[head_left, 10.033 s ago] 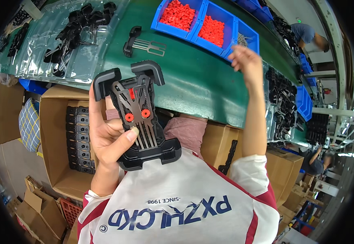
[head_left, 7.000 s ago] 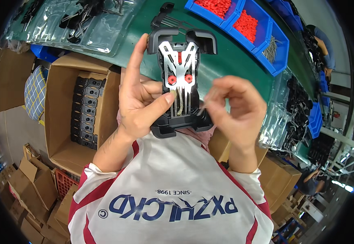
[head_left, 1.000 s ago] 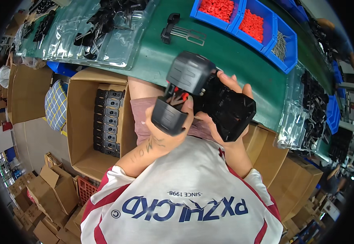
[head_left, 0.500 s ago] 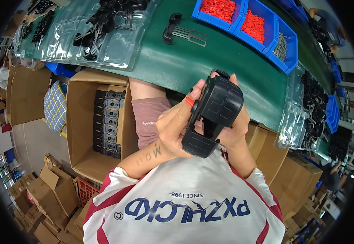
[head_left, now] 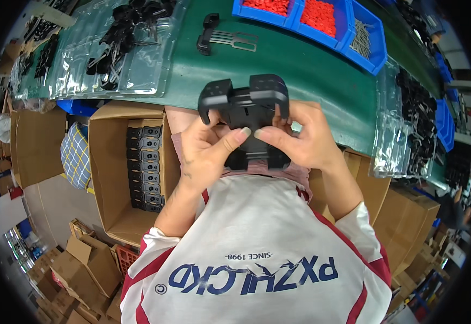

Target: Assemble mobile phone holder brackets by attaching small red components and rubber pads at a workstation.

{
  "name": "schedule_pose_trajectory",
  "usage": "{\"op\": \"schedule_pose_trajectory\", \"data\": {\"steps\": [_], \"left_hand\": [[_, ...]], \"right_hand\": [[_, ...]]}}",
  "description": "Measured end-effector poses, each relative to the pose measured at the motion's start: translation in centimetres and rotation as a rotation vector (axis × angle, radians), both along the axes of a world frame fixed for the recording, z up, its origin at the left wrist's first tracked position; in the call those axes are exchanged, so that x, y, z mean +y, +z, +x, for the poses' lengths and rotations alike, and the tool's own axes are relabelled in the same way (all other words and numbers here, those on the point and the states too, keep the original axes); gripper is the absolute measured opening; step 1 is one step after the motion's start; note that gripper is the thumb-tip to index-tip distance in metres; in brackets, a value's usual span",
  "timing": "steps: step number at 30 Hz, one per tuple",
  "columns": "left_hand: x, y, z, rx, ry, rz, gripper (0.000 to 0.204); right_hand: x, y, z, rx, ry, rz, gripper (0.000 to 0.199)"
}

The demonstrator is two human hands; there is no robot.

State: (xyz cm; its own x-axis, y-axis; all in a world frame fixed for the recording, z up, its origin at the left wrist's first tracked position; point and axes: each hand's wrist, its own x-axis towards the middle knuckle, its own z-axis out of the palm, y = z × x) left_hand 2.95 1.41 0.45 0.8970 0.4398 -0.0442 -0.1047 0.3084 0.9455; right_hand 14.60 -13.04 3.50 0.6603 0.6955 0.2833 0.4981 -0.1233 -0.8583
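Note:
A black plastic phone holder [head_left: 243,113] with hooked jaws is held in front of my body, its flat inner face turned up toward me. My left hand [head_left: 205,151] grips its left side, thumb pressed on the face. From the other side my right hand [head_left: 308,137] holds it, the thumb tip close to the left one near the middle. The other fingers are mostly hidden behind the holder. Beyond it, on the green table [head_left: 192,73], lies a black bracket [head_left: 207,35] with a flat metal prong frame.
Blue bins [head_left: 349,40] at the far side hold small red pieces [head_left: 317,19] and metal pins [head_left: 361,39]. Clear plastic trays [head_left: 149,75] with black parts lie at left and right. Left of my legs, an open cardboard box [head_left: 108,178] contains stacked black parts [head_left: 144,167].
The phone holder has turned from edge-on to face-up and moved slightly left. Both thumbs now press its face. A red bit seen by my left fingers is out of sight.

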Motion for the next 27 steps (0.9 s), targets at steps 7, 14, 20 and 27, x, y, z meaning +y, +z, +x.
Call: {"op": "schedule_pose_trajectory", "data": {"steps": [7,14,20,27], "left_hand": [[0.5,-0.8,0.5,-0.137,-0.246,-0.435,0.038],[0.4,-1.1,1.2,-0.050,-0.206,-0.367,0.033],[-0.3,0.4,1.8,0.045,-0.162,-0.029,0.033],[-3.0,0.7,4.0,-0.409,0.032,0.191,0.034]], "right_hand": [[0.2,-0.6,-0.9,0.293,0.100,0.187,0.022],[-0.3,-0.8,-0.7,0.278,0.025,0.116,0.017],[0.0,-0.9,0.0,0.306,-0.031,0.249,0.014],[1.0,-1.9,-1.2,0.216,-0.090,0.706,0.029]]}}
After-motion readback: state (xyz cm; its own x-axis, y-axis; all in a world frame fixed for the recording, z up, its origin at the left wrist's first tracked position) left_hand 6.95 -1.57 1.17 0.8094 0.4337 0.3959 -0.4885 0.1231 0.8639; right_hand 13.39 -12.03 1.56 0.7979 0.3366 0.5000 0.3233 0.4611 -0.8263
